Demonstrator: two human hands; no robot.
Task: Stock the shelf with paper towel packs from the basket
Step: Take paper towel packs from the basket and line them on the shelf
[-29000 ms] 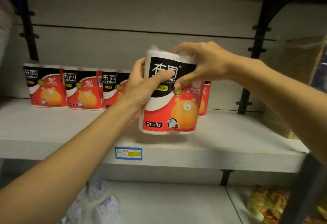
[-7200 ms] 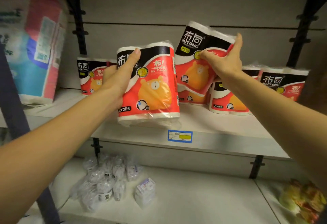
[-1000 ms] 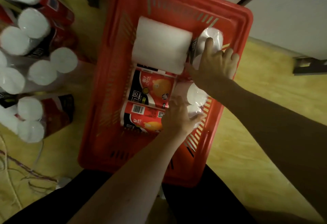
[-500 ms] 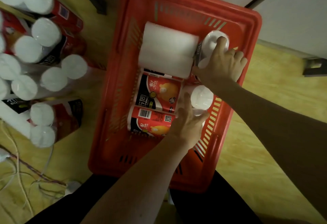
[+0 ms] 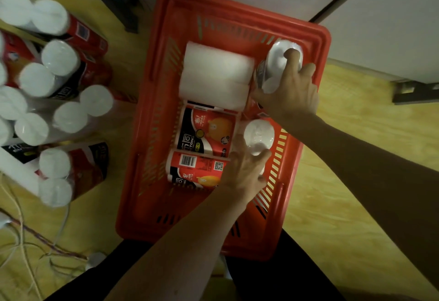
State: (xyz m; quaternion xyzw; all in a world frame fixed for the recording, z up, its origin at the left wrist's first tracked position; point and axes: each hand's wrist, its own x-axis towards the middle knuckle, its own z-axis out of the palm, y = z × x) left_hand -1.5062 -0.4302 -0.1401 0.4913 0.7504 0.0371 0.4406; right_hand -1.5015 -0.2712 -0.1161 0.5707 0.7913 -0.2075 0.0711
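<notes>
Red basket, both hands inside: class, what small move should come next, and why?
Probably lift both packs straight up. The right hand grips an upright pack and the left hand grips another, both inside the red basket, so the shelf comes next.

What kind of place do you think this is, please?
Probably a shop aisle during restocking: a red basket holds branded paper towel packs, more packs stand on the floor, and both hands reach in.

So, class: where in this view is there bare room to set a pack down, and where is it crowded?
Bare floor lies right of the red basket. Inside, a bare strip of basket bottom runs between the lying packs and the near wall. The floor to the left is crowded with standing packs and cables.
</notes>
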